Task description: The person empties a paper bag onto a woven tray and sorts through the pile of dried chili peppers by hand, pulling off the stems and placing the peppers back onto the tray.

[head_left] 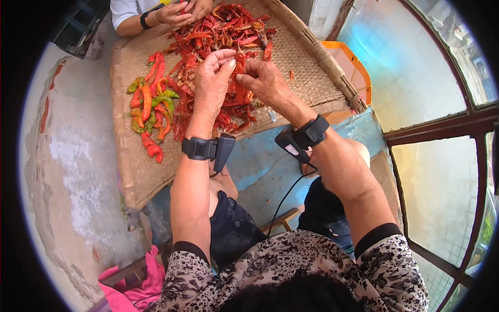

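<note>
Bright daylight, sharp centre, heavy fisheye warp.
Light pours in through the window panes [442, 171] on the right, blown out to pale glare there. The woven tray [306, 62] and hands are evenly lit, shadows soft and short. Focus is crisp mid-frame; straight edges bow near the rim, and the 4 corners fall to black vignette. Slight softness at the bottom edge.
</note>
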Demonstrator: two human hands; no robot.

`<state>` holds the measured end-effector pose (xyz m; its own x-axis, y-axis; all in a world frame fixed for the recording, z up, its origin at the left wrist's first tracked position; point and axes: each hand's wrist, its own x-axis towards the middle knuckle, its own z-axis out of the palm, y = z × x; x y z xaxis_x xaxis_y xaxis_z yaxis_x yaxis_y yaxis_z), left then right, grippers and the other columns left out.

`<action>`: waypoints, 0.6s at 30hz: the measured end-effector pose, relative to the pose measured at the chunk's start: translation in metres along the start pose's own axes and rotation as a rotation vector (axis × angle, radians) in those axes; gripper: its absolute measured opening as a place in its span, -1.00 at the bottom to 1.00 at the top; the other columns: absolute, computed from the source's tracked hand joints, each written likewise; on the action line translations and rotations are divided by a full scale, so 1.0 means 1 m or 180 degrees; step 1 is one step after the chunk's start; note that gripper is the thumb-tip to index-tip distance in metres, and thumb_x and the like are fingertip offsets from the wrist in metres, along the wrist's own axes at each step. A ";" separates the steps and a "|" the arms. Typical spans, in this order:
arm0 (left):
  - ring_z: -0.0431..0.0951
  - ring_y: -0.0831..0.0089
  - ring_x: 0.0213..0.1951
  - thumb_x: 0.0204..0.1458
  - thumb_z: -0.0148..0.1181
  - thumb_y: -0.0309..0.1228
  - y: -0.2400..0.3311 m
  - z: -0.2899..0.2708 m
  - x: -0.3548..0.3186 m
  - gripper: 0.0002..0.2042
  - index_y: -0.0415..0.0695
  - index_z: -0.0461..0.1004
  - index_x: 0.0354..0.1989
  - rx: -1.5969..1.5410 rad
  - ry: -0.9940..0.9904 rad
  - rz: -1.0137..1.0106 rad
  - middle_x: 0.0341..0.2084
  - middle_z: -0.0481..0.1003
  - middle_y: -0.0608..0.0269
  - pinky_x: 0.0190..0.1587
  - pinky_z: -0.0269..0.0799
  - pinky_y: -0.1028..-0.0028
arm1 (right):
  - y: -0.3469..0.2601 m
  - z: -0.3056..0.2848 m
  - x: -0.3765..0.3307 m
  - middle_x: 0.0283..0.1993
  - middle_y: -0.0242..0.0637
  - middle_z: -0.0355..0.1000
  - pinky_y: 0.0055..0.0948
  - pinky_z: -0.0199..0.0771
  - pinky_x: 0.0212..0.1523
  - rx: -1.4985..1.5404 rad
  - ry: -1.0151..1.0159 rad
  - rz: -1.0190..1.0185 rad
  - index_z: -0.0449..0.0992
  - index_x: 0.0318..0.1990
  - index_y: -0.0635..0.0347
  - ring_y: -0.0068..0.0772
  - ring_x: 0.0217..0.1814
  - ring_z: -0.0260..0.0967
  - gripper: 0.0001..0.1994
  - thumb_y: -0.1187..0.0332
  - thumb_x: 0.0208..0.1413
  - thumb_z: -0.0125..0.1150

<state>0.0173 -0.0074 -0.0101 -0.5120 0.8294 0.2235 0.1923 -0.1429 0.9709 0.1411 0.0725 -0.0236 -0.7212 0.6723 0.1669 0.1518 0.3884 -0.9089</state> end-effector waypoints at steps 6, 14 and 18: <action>0.46 0.65 -0.23 0.09 0.15 -0.39 0.007 0.013 0.001 -0.72 -0.23 0.43 -0.05 0.0188 -0.0250 -0.0124 -0.23 0.50 0.26 -0.19 0.40 0.63 | 0.009 -0.011 0.007 -0.55 -0.18 0.44 -0.39 0.38 -0.51 0.0362 0.0800 -0.0058 0.48 -0.46 0.33 -0.44 -0.54 0.37 -0.77 0.31 -0.01 0.28; 0.47 0.66 -0.40 0.12 0.12 -0.37 -0.002 0.016 0.004 -0.82 -0.20 0.44 -0.18 0.0504 -0.0470 -0.0448 -0.44 0.50 0.37 -0.31 0.41 0.62 | 0.005 -0.039 0.000 -0.56 -0.40 0.40 -0.59 0.28 -0.59 0.2067 0.0640 0.0683 0.43 -0.47 0.17 -0.65 -0.57 0.27 -0.78 0.26 0.06 0.27; 0.47 0.65 -0.42 0.13 0.10 -0.32 -0.007 0.012 0.012 -0.82 -0.17 0.45 -0.23 0.0516 -0.0037 -0.0443 -0.47 0.50 0.40 -0.35 0.38 0.63 | 0.014 -0.060 0.004 -0.54 -0.48 0.36 -0.60 0.22 -0.59 0.3027 0.1054 0.0891 0.40 -0.46 0.10 -0.67 -0.57 0.19 -0.84 0.30 0.08 0.21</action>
<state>0.0205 0.0099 -0.0153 -0.5335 0.8413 0.0865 0.2530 0.0613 0.9655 0.1810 0.1179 -0.0132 -0.4991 0.8567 -0.1302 -0.4132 -0.3674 -0.8332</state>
